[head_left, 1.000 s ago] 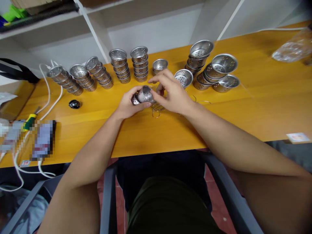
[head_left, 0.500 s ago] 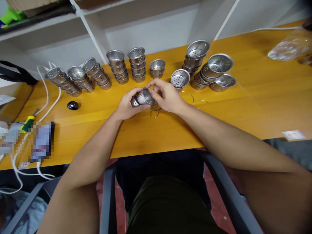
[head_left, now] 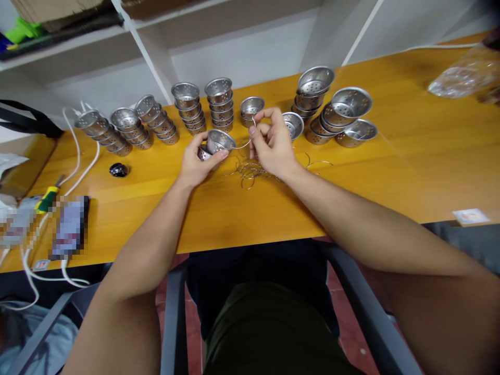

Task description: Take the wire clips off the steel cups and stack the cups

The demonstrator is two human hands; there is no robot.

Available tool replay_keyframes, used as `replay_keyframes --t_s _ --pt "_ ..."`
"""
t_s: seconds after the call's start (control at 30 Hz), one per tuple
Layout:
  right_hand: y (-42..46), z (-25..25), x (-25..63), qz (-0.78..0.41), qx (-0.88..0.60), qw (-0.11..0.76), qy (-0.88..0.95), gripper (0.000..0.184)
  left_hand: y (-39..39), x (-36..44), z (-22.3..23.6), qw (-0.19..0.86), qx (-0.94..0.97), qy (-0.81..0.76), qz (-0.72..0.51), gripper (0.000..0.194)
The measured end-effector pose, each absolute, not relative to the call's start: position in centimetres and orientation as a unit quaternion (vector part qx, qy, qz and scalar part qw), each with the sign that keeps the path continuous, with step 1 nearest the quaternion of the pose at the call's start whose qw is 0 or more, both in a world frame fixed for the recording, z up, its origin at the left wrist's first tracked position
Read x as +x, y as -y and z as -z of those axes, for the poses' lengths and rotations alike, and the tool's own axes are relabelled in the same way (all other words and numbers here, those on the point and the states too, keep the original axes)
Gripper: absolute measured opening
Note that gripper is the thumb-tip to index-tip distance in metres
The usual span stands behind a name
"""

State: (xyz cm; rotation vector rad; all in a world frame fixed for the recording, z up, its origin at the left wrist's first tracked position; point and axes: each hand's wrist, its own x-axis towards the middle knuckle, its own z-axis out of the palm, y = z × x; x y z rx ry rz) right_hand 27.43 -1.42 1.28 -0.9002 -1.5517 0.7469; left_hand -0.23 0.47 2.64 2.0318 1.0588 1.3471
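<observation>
My left hand (head_left: 194, 165) is closed around perforated metal cups (head_left: 220, 141), one tilted with its open mouth facing up and another partly hidden under my fingers. Between the thumb and fingers of my right hand (head_left: 273, 146) is a thin curved metal wire (head_left: 245, 145), whose far end meets the rim of the upper cup. Below my right hand, a loose tangle of similar curved wires (head_left: 250, 172) lies on the wooden table (head_left: 250, 219). Just behind that hand stands another perforated cup (head_left: 294, 125), partly covered by it.
Stacks of perforated cups (head_left: 186, 104) line the back of the table, with wider cups (head_left: 351, 107) at the right. A small dark shiny object (head_left: 119, 170), a yellow-green handled tool (head_left: 47, 199), a phone (head_left: 70, 227) and white cables (head_left: 80, 174) are at left. A clear plastic bag (head_left: 455, 75) lies far right.
My right hand has drawn away from the cup's side and now shows a wire stretching to the rim. The held cups have moved slightly left and turned mouth upward.
</observation>
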Motion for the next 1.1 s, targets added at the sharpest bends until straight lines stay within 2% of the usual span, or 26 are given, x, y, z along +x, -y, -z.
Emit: replay_keyframes --t_s 0.3,0.47,0.57,0.67,0.73,0.77,0.83,0.93,1.0,1.1 --pt "1.8 -2.2 27.9 -0.291 -0.452 0.527 0.658 0.068 0.3 0.4 -2.6 0.217 0.781 -0.370 -0.454 0.103" --pt "2.1 -3.5 28.6 -0.203 -0.459 0.507 0.701 0.070 0.3 0.3 -2.8 0.195 0.792 -0.365 -0.448 0.097" --pt "2.3 -4.6 29.8 -0.185 -0.445 0.457 0.748 0.050 -0.6 -0.3 -2.0 0.193 0.768 -0.384 -0.475 0.100" --pt "2.7 -5.6 30.7 -0.193 -0.431 0.333 0.816 0.023 -1.5 -0.9 -1.1 0.201 0.744 -0.392 -0.503 0.108" --pt "3.1 -5.9 30.8 -0.182 -0.437 0.279 0.836 0.015 -1.6 -0.9 -0.8 0.218 0.734 -0.391 -0.510 0.109" --pt "3.3 -6.0 30.8 -0.170 -0.442 0.279 0.836 0.015 -1.5 -0.7 -0.9 0.227 0.731 -0.391 -0.511 0.107" --pt "3.7 -6.2 30.5 -0.153 -0.439 0.319 0.826 0.024 -0.9 -0.4 -1.3 0.244 0.730 -0.385 -0.509 0.104" --pt "4.2 -6.4 30.1 -0.196 -0.383 0.392 0.813 0.061 0.2 0.2 -2.3 0.263 0.755 -0.355 -0.485 0.102" --pt "4.1 -6.4 29.9 -0.247 -0.331 0.408 0.814 0.080 0.6 0.3 -2.9 0.271 0.777 -0.324 -0.467 0.100" --pt "3.8 -6.3 29.9 -0.273 -0.300 0.409 0.818 0.086 0.7 0.3 -3.2 0.267 0.795 -0.297 -0.456 0.096"
